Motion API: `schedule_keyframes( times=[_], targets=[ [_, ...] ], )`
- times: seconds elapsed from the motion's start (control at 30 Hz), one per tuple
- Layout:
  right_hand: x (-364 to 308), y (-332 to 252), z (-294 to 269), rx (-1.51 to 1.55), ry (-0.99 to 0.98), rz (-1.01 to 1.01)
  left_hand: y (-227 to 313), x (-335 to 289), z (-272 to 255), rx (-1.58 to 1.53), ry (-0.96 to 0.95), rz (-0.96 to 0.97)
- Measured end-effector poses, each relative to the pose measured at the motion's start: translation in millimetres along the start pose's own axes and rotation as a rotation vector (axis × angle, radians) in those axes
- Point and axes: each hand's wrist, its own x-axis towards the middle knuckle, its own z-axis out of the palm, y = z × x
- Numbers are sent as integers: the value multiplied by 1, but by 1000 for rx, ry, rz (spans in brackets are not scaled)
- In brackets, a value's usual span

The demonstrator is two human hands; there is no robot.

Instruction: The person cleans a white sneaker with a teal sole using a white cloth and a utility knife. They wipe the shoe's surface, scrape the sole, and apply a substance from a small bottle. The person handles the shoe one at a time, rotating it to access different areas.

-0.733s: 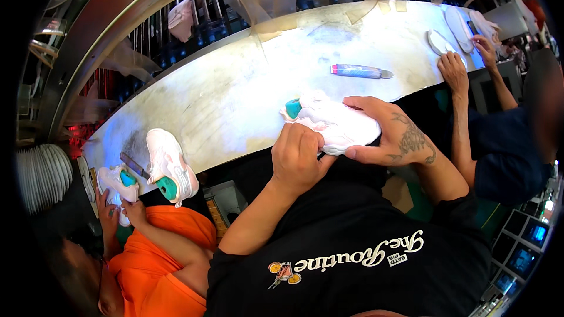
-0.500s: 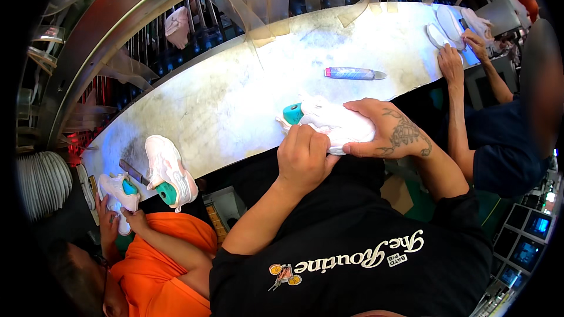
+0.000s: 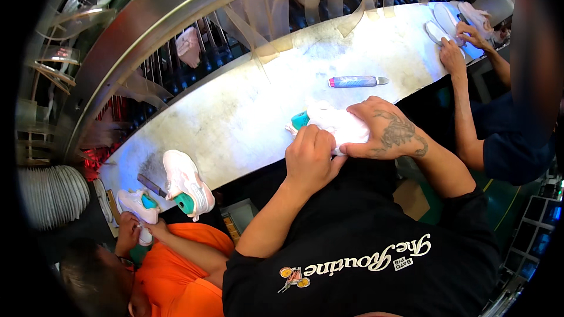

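Between my two hands, over the near edge of the table, is a pale pink-white sneaker [image 3: 338, 120] with a teal shoe last [image 3: 300, 121] showing at its heel opening. My right hand [image 3: 382, 129] wraps around its right end, thumb on the near side. Closed against the shoe's near edge, my left hand [image 3: 314, 155] has its fingers bent; whatever lies beneath them is hidden. Beyond the shoe rests a utility knife [image 3: 357, 81] with a blue-grey handle, its blade toward the right.
Another sneaker on a teal last [image 3: 187, 179] stands at the table's left, beside a dark-handled tool [image 3: 151, 185]. A person in orange [image 3: 182, 258] handles a shoe there. At far right, another person's hands [image 3: 453, 56] work on soles. Clear strips [image 3: 252, 29] hang along the back.
The view has shifted slightly, so the table's things appear a little further right. Both my hands keep hold of the sneaker, with little change in grip.
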Motion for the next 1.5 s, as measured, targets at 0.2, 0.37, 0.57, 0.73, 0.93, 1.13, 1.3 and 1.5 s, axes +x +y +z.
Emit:
schedule_keyframes(
  times=[0.2, 0.37, 0.57, 0.73, 0.93, 1.13, 1.3, 1.5],
  targets=[
    [-2, -5, 2, 222, 138, -386, -24, -25, -49, -90, 39, -84],
    [12, -43, 58, 443, 415, -676, -3, -34, -78, -490, 297, -140],
    [-1, -72, 107, 611, 690, -651, 5, -51, -78, -354, 180, -179],
    [-4, -59, 97, 637, 628, -705, 5, -49, -70, -333, 105, -147],
    [-12, -48, 105, 508, 672, -764, 9, -38, -72, -239, 1, -85],
    [2, -21, 104, 552, 613, -949, 26, -26, -87, -65, -205, 16],
    [12, -12, 99, 638, 451, -1002, 19, -28, -88, -168, -210, 37],
    [23, -8, 100, 925, 275, -848, 15, -27, -97, -209, -193, -5]
  ],
)
